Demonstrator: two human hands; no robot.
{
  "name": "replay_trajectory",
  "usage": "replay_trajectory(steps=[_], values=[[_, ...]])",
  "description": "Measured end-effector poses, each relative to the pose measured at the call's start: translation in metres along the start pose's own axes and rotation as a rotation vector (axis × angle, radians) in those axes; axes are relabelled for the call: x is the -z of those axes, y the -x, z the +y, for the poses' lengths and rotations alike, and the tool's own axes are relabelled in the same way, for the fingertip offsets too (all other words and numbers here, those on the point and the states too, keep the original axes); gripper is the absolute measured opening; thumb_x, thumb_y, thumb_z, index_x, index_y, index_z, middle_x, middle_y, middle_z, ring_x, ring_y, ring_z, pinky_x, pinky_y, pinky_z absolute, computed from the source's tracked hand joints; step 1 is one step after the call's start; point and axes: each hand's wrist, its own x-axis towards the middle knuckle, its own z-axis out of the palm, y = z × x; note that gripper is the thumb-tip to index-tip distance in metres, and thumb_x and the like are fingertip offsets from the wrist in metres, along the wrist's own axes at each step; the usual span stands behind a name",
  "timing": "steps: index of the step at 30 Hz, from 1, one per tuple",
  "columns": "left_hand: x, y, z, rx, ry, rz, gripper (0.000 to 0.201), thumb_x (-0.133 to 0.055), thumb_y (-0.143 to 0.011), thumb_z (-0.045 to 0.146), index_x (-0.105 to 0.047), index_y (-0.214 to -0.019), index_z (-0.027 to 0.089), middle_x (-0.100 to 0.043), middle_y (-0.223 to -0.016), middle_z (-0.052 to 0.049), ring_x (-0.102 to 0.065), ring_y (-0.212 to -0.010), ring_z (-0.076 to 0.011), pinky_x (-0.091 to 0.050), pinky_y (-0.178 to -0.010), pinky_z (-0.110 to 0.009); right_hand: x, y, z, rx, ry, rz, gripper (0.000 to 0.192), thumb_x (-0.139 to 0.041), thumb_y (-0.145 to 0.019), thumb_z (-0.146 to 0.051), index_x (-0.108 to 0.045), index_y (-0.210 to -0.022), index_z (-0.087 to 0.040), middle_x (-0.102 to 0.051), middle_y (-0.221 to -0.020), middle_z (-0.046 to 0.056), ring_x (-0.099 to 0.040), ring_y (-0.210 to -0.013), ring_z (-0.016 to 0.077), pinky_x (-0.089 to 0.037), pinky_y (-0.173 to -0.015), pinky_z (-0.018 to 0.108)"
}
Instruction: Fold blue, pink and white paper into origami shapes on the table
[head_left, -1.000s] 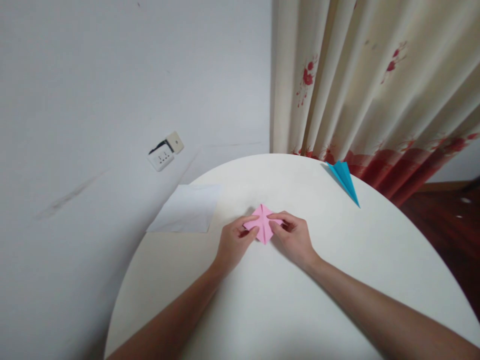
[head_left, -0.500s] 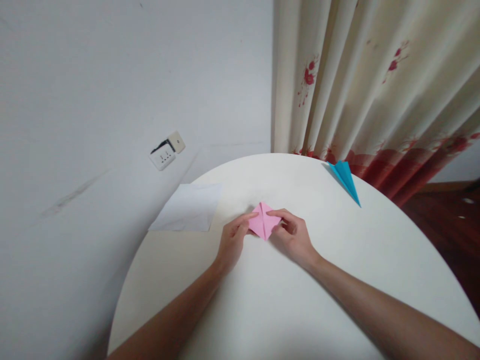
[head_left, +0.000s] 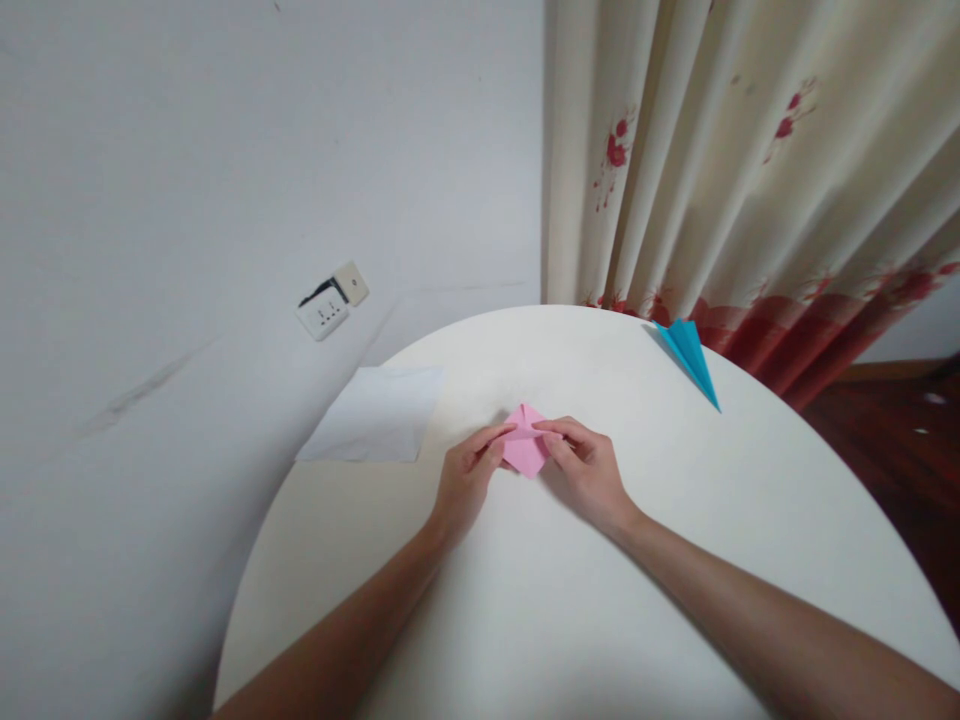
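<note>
- Folded over since half a second ago: pink origami paper [head_left: 526, 449], its centre crease now hidden under a flap, with a horizontal fold line across the top part.
- Pinched from both sides: left hand [head_left: 466, 478] closed on the paper's left edge with thumb and forefinger, right hand [head_left: 587, 470] closed on its right edge the same way.
- Lying between the two sets of fingertips, low on the round white table [head_left: 675, 520], far tip pointing away, near tip just past the thumbs.
- Both forearms stretched across the tabletop from the near edge.
- Lying flat to the left and well apart from the hands: white sheet of paper [head_left: 375, 428], overhanging the table rim.
- Resting near the far right rim: blue paper plane [head_left: 691, 357].
- Behind: white wall with a socket [head_left: 330, 302], cream curtain [head_left: 735, 170] printed with red flowers.
</note>
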Motion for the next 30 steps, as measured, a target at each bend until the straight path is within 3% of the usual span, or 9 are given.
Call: replay_trajectory(steps=[9, 16, 20, 25, 30], values=[[0.002, 0.0, -0.001, -0.046, -0.265, 0.024, 0.033, -0.06, -0.091, 0.041, -0.079, -0.099, 0.015, -0.077, -0.087, -0.004, -0.068, -0.078, -0.0201, -0.052, -0.069, -0.026, 0.0, 0.0, 0.002, -0.014, 0.049, 0.06, 0.024, -0.064, -0.087, -0.036, -0.076, -0.075, -0.019, -0.066, -0.073, 0.003, -0.056, -0.068, 0.0162, -0.042, -0.061, 0.028], [0.0, 0.0, -0.001, -0.036, -0.212, 0.039, 0.033, -0.064, -0.088, 0.036, -0.074, -0.114, 0.018, -0.077, -0.101, -0.005, -0.07, -0.09, -0.0215, -0.055, -0.08, -0.029, -0.001, -0.001, 0.009, -0.112, -0.02, 0.095, 0.023, -0.07, -0.082, -0.039, -0.074, -0.088, -0.018, -0.066, -0.069, 0.001, -0.055, -0.061, 0.0148, -0.043, -0.058, 0.027], [0.002, 0.0, -0.005, -0.059, -0.273, 0.094, 0.029, -0.064, -0.087, 0.031, -0.073, -0.111, 0.018, -0.076, -0.091, -0.004, -0.068, -0.076, -0.0168, -0.054, -0.072, -0.025, -0.002, -0.001, 0.01, -0.076, -0.045, 0.099, 0.02, -0.069, -0.082, -0.036, -0.07, -0.093, -0.019, -0.054, -0.059, -0.005, -0.047, -0.055, 0.012, -0.038, -0.054, 0.025], [0.001, -0.001, -0.004, -0.071, -0.242, 0.096, 0.02, -0.059, -0.087, 0.029, -0.075, -0.09, 0.018, -0.073, -0.081, -0.003, -0.065, -0.068, -0.0148, -0.05, -0.061, -0.022, -0.002, 0.0, 0.01, -0.088, -0.016, 0.118, 0.017, -0.067, -0.082, -0.034, -0.073, -0.085, -0.018, -0.062, -0.066, -0.001, -0.05, -0.058, 0.0126, -0.037, -0.053, 0.025], [-0.001, 0.0, -0.001, -0.054, -0.199, 0.056, 0.025, -0.06, -0.088, 0.032, -0.075, -0.101, 0.017, -0.073, -0.082, -0.003, -0.065, -0.065, -0.0137, -0.052, -0.061, -0.023, -0.002, -0.001, 0.009, -0.105, -0.033, 0.143, 0.019, -0.066, -0.082, -0.033, -0.077, -0.089, -0.018, -0.073, -0.078, 0.004, -0.058, -0.066, 0.0154, -0.044, -0.059, 0.027]])
